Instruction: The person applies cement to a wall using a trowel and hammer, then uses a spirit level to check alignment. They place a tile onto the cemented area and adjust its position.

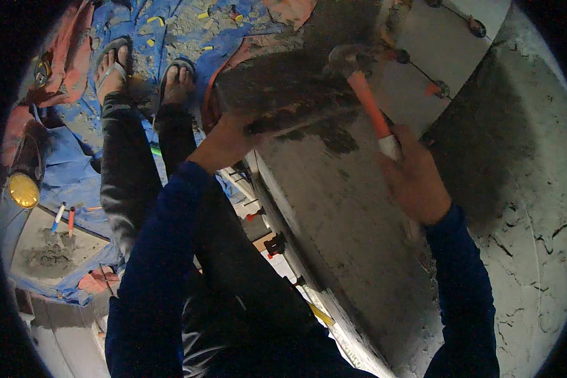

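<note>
A hammer (370, 99) with an orange and white handle is in my right hand (414, 181), raised over the grey surface (334, 233), its metal head at the top. My left hand (223, 138) is closed on the near end of a long dark bar (283, 118), which lies across the upper part of that surface and is blurred. A darker damp-looking patch shows below the bar. The hammer head is beyond the bar, near a grey tile panel (431, 31) fitted with round clips and red pieces.
Rough plastered wall (526, 271) lies to the right. Along the ledge runs a white strip with clamps (274, 246). At the left are my feet on crumpled blue sheeting (69, 151) with debris, red cloth, a yellow round object (25, 189) and small tools (66, 220) on a board.
</note>
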Demonstrator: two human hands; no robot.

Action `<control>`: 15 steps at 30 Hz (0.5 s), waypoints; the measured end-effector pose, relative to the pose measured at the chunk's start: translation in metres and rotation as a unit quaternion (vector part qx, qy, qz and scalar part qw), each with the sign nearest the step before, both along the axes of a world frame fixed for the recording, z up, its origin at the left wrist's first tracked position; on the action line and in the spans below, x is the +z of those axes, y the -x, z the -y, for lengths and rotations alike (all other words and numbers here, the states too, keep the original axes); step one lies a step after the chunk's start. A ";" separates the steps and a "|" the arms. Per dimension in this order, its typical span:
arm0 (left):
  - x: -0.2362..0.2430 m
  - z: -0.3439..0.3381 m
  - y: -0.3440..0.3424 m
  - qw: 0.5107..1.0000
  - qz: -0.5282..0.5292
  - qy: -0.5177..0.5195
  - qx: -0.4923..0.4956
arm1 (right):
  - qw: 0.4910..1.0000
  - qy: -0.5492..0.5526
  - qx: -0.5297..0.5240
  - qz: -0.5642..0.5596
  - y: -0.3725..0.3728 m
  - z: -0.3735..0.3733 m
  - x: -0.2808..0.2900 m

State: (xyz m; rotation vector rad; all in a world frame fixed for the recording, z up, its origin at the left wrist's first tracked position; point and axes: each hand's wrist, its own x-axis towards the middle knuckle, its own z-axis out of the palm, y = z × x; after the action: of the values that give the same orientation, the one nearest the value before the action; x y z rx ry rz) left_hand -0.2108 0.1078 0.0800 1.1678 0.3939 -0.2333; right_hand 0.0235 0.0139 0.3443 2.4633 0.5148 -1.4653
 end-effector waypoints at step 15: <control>-0.011 -0.001 -0.003 0.990 -0.070 -0.033 -0.115 | 0.987 -0.144 0.073 0.027 0.018 -0.022 -0.057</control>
State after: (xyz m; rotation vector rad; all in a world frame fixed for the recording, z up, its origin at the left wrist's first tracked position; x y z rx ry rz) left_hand -0.2081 0.1093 0.0689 1.2660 0.3915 -0.5079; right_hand 0.0058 0.0359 0.2876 2.6027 0.9333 -1.3453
